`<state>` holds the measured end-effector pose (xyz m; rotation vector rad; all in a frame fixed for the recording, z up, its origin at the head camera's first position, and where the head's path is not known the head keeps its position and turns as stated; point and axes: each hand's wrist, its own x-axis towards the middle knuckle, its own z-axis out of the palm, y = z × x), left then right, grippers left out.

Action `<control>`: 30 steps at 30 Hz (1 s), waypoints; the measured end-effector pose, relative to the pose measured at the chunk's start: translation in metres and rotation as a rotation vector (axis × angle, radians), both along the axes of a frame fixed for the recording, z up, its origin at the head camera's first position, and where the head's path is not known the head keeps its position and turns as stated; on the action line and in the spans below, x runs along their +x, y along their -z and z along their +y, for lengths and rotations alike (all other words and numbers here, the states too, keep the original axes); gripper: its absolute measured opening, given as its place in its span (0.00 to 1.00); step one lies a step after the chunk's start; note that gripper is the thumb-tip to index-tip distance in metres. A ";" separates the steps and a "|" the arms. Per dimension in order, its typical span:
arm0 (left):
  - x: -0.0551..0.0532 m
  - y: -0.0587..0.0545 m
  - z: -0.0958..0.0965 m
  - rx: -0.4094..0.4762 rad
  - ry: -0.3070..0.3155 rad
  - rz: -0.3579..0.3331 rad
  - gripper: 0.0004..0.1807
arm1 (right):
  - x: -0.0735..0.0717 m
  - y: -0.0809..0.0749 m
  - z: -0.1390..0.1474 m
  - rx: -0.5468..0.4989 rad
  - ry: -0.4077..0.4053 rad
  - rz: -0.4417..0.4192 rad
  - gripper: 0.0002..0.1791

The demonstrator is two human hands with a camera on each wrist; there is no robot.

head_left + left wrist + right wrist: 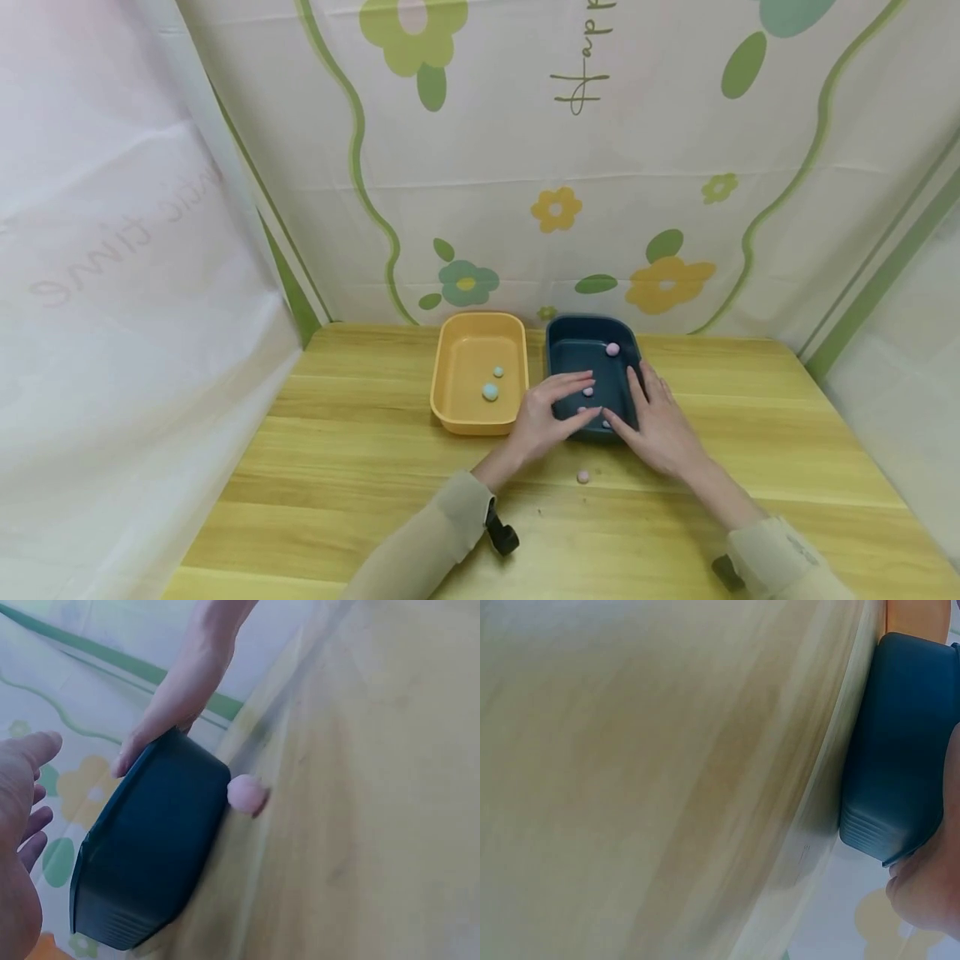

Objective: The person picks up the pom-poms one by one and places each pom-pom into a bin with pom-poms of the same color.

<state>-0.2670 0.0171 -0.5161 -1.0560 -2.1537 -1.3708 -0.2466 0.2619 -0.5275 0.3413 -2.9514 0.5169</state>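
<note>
The dark blue tray (573, 333) holds several small pink balls, among them a larger pink ball (612, 349) near its far right corner. My left hand (546, 414) hovers over its left side with thumb and fingers apart, nothing visibly between them. My right hand (663, 429) lies at the tray's right rim, thumb and one finger reaching inside, the others along the outer side. Whether it touches the small pink ball (606, 424) near its thumb I cannot tell. Another pink ball (582, 477) lies on the table, just in front of the tray.
To the left stands a yellow tray (442, 400) with two light blue balls, the bigger blue ball (490, 392) nearer me. Both trays are at the back of the wooden table (337, 483), before a flower-printed cloth (495, 150). Tiny crumbs lie in front.
</note>
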 end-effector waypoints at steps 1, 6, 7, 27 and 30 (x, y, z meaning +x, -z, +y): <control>0.003 0.001 -0.002 0.001 0.005 0.021 0.23 | 0.000 0.000 0.000 0.001 0.001 0.000 0.54; 0.011 0.006 -0.010 0.012 0.014 0.120 0.30 | 0.000 -0.001 0.000 0.001 0.008 -0.003 0.55; 0.012 0.007 -0.011 0.013 0.017 0.129 0.31 | 0.000 -0.001 0.000 0.003 0.009 -0.002 0.55; 0.045 0.022 -0.035 -0.073 0.121 0.038 0.34 | 0.001 0.000 -0.001 0.002 0.008 -0.006 0.55; 0.048 0.026 -0.037 -0.070 0.130 0.049 0.30 | 0.001 0.000 -0.001 -0.002 0.009 -0.003 0.55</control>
